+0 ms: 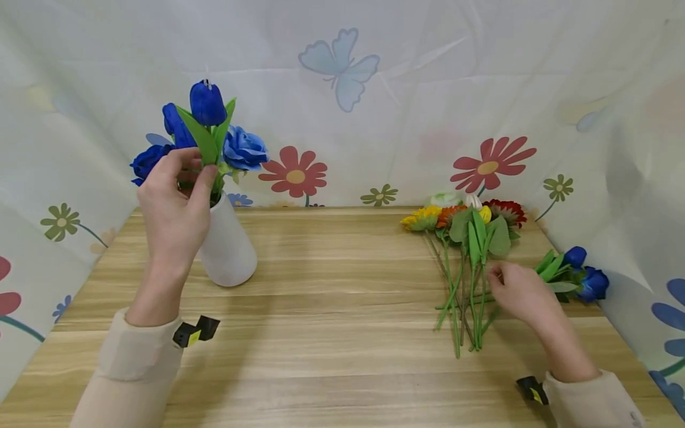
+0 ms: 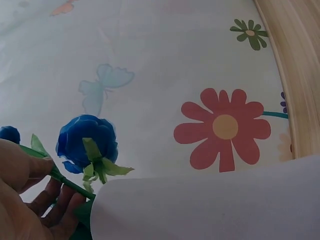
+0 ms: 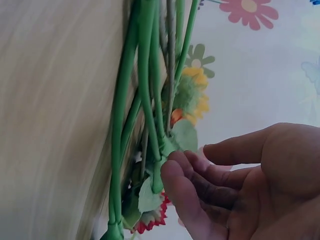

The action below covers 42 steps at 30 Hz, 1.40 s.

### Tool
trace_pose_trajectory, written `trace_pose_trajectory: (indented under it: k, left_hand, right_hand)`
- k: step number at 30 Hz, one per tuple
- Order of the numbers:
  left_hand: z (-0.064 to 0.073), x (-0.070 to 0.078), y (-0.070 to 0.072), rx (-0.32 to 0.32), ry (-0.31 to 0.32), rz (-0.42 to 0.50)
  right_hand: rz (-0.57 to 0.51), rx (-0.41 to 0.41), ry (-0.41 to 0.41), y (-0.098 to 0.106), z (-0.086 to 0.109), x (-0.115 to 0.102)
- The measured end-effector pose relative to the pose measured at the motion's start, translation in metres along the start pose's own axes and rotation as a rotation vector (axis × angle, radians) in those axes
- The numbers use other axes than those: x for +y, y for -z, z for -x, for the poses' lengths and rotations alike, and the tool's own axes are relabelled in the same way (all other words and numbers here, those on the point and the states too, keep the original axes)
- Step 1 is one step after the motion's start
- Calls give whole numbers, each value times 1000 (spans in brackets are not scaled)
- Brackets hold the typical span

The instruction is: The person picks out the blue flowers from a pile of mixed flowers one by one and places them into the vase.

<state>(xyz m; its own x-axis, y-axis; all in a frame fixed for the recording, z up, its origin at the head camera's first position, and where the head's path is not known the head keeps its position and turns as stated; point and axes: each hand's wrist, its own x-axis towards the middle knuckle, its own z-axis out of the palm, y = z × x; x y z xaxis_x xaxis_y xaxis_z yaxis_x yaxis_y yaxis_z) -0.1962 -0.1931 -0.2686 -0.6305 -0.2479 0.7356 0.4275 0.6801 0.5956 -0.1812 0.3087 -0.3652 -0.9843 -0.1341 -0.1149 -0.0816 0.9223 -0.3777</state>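
My left hand (image 1: 179, 199) pinches the green stem (image 2: 75, 186) of a blue tulip (image 1: 207, 102) between thumb and fingers, just above the mouth of a white vase (image 1: 229, 249). Around it in the vase stand a light blue rose (image 1: 245, 148), a dark blue rose (image 1: 150, 161) and another blue tulip (image 1: 176, 125). My right hand (image 1: 521, 291) hovers at the right beside a bundle of flower stems (image 1: 473, 303). Its fingers are loosely bent with nothing between them, as the right wrist view shows; whether a fingertip touches the green leaf there I cannot tell.
On the wooden table (image 1: 342, 333), the bundle has a yellow flower (image 1: 423, 219), an orange flower (image 1: 449, 215) and a dark red flower (image 1: 507, 211). Blue flowers (image 1: 593, 283) lie right of it. A printed cloth (image 1: 417, 107) hangs behind the table.
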Motion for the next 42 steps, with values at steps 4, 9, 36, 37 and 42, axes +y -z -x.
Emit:
trace_pose_trajectory:
  k: [4,9,36,37,42]
  left_hand:
    - [1,-2,0,-7,2,-9]
    - [2,-5,1,-29,5,-47]
    - [12,-20,-2,-92,2,-203]
    - [12,-20,-3,-83,-9,-198]
    - [11,-21,-2,-32,-61,-193]
  right_hand:
    - [18,-23,-10,1,-1,7]
    - [62,-63,-31,5,-3,18]
    - [123,-117,-158,16,-7,41]
    - [126,-118,-161,15,-8,41]
    - [137,-115,-153,14,-10,42]
